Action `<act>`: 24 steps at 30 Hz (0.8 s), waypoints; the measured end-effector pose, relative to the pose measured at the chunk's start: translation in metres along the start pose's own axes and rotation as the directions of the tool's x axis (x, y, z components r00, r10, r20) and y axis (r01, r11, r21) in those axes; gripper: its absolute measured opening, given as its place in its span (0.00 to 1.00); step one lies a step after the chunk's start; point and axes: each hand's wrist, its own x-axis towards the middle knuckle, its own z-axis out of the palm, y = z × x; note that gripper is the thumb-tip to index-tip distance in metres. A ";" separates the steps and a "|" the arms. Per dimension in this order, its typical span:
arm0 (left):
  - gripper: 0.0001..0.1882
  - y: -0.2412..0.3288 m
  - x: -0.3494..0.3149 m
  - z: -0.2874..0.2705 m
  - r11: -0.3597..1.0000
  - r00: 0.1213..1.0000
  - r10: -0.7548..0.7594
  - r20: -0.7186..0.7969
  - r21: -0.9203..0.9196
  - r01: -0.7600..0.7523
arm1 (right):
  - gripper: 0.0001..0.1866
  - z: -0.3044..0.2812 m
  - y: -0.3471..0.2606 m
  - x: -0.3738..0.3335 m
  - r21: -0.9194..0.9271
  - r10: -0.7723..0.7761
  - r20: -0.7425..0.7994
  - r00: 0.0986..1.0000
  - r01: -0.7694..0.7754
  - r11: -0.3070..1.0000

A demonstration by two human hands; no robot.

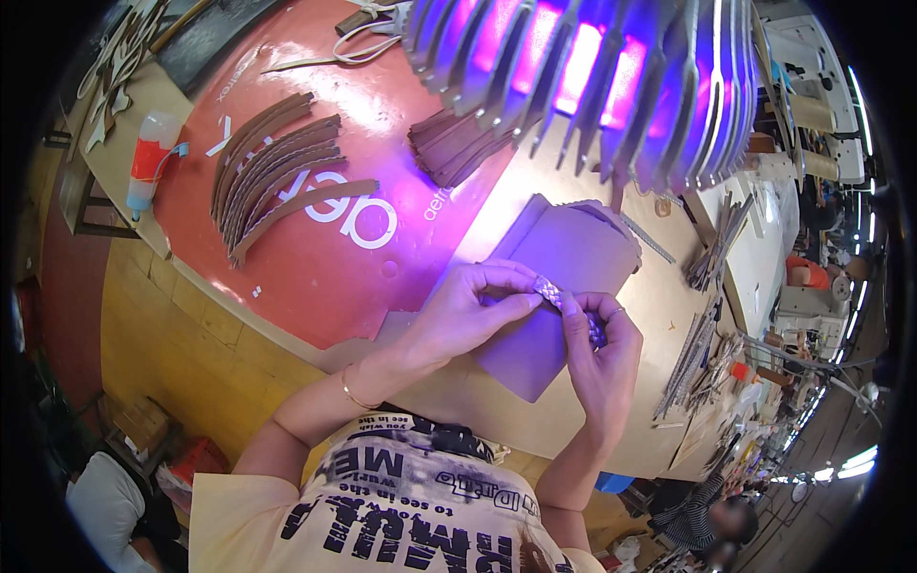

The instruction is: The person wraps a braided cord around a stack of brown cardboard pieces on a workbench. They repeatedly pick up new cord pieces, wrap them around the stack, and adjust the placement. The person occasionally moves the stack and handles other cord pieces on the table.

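Observation:
My left hand (473, 310) and my right hand (602, 344) meet over the workbench. Together they pinch a small strip of corrugated cardboard (552, 289), with the left fingertips on its upper end and the right fingers wrapped round its lower end. Under the hands lies a flat cardboard sheet (573, 253), tinted purple by the light. A lit lamp of slotted cardboard ribs (592, 72) glows blue and pink just beyond the hands.
Curved cardboard strips (277, 177) lie in a fan on a red sheet (315, 286). A stack of brown pieces (454, 148) sits near the lamp. A glue bottle (148, 162) lies far left. Cardboard offcuts (702, 349) line the right edge. Another person (105, 506) is below left.

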 end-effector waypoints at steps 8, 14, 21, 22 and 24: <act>0.09 0.004 0.003 -0.003 0.984 0.989 -0.137 -0.055 -0.126 0.130 | 0.08 0.002 0.003 0.002 -0.043 -0.036 -0.023 0.999 0.035 0.998; 0.10 -0.001 0.007 0.000 0.992 0.992 0.105 -0.072 0.084 -0.099 | 0.09 0.004 0.000 0.003 -0.065 -0.044 -0.020 0.999 0.043 0.997; 0.09 -0.013 0.012 0.006 0.981 0.976 0.114 -0.187 0.178 -0.080 | 0.08 -0.007 -0.001 0.005 -0.052 -0.102 0.012 0.995 0.103 0.993; 0.09 -0.014 0.013 0.006 0.977 0.973 0.127 -0.191 0.193 -0.090 | 0.09 -0.010 0.000 0.007 -0.045 -0.055 0.026 0.998 0.056 0.997; 0.09 -0.016 0.014 0.006 0.966 0.967 0.152 -0.202 0.238 -0.102 | 0.12 -0.015 0.002 0.010 0.017 -0.006 0.070 0.998 0.004 1.000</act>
